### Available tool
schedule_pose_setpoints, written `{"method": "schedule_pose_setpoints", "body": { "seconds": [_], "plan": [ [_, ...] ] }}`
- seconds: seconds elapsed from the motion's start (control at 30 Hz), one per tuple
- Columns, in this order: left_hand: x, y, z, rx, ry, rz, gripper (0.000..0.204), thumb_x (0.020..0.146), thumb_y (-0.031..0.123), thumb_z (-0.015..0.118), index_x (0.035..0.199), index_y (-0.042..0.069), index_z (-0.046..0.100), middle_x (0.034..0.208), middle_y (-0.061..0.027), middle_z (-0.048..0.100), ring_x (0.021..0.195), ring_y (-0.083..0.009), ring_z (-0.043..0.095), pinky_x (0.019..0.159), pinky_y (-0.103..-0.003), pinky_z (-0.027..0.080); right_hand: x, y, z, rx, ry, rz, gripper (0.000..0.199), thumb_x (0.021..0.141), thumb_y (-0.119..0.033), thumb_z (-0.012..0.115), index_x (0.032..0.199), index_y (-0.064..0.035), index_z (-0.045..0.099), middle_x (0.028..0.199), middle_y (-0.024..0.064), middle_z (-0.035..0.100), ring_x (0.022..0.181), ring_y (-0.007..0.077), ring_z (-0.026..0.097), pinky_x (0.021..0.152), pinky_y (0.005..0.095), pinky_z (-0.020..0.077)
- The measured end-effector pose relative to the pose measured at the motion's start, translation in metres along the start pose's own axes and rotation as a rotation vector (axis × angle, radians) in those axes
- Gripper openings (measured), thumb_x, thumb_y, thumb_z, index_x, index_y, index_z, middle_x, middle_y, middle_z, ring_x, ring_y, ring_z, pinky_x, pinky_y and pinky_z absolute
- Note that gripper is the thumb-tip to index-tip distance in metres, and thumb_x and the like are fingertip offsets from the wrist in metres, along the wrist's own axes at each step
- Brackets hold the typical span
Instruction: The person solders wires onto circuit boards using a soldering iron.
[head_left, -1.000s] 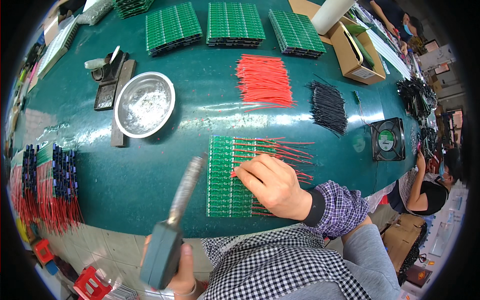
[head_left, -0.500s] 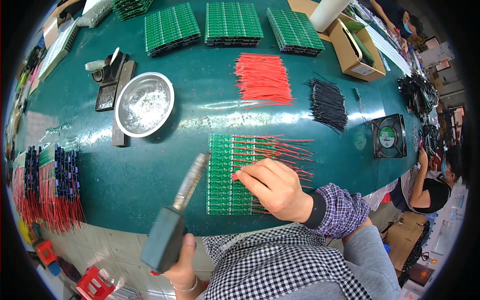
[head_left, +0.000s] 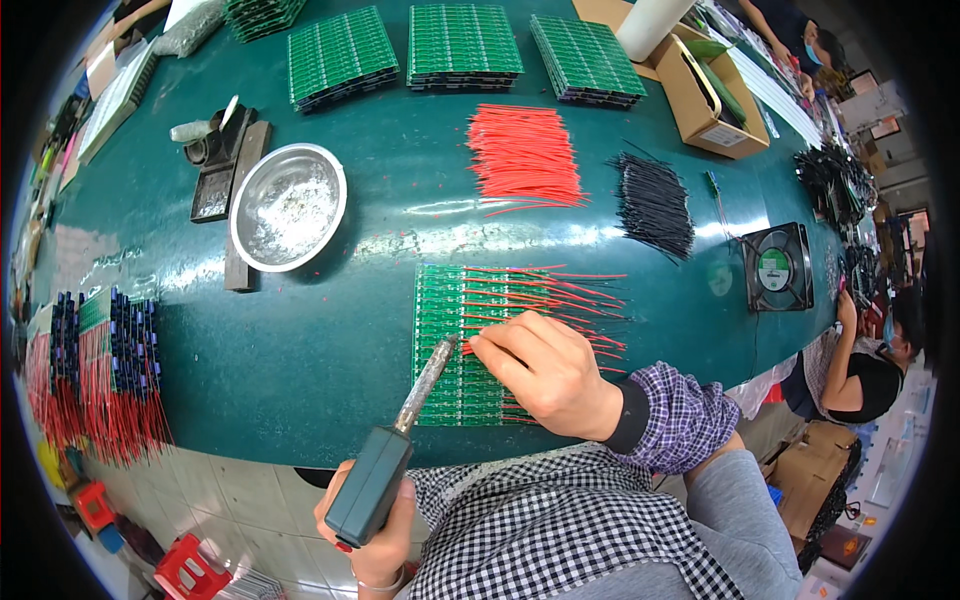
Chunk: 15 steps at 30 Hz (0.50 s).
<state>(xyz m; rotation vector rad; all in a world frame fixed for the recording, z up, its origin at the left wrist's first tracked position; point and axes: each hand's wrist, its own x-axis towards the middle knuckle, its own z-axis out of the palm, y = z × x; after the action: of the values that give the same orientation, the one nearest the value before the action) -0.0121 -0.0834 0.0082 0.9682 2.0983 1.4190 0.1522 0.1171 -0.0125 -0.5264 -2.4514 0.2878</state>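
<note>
My left hand (head_left: 392,535), low at the table's front edge, is closed round the dark green handle of a soldering iron (head_left: 370,485). The iron's tip reaches the green circuit board panel (head_left: 436,300) beside my right fingertips; whether it touches a pad is too small to tell. Over the panel, my right hand (head_left: 552,375) pinches a short red wire (head_left: 466,347) against the board. Rows of red wires (head_left: 580,290) and some black ones stretch rightward from the panel's upper part, partly hidden under my right hand.
Beyond the panel lie piles of red wires (head_left: 525,155) and black wires (head_left: 652,207). A metal bowl (head_left: 335,225) stands left, a small fan (head_left: 775,270) right. Stacked panels (head_left: 465,45) and a cardboard box (head_left: 735,140) line the back. Wired boards (head_left: 120,350) sit far left.
My left hand has brought the soldering iron rightward, its tip moving from the panel's left edge to beside my right fingertips. The right hand has barely moved.
</note>
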Motion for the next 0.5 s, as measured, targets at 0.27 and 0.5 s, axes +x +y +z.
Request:
{"method": "schedule_pose_setpoints", "body": {
  "seconds": [0.27, 0.5],
  "plan": [
    [-0.001, -0.004, 0.000, 0.010, -0.014, 0.017, 0.018, 0.070, -0.003, 0.077, 0.086, -0.004, 0.069, 0.079, -0.0126, 0.065, 0.063, -0.0244, 0.062, 0.057, -0.034, 0.047, 0.000, -0.001, 0.000, -0.015, -0.017, 0.010, 0.031, 0.072, -0.004, 0.071, 0.101, 0.0057, 0.071, 0.097, 0.0122, 0.069, 0.078, 0.0227, 0.066, 0.063, 0.0315, 0.0549],
    [0.002, 0.006, -0.001, 0.048, -0.035, -0.005, 0.018, 0.070, -0.001, 0.078, 0.086, -0.004, 0.069, 0.078, -0.0123, 0.064, 0.062, -0.0234, 0.061, 0.055, -0.034, 0.045, 0.001, -0.001, 0.001, -0.035, -0.025, 0.009, 0.030, 0.072, -0.004, 0.071, 0.101, 0.0059, 0.071, 0.096, 0.0118, 0.068, 0.078, 0.0222, 0.065, 0.063, 0.0312, 0.0543]
  ]
}}
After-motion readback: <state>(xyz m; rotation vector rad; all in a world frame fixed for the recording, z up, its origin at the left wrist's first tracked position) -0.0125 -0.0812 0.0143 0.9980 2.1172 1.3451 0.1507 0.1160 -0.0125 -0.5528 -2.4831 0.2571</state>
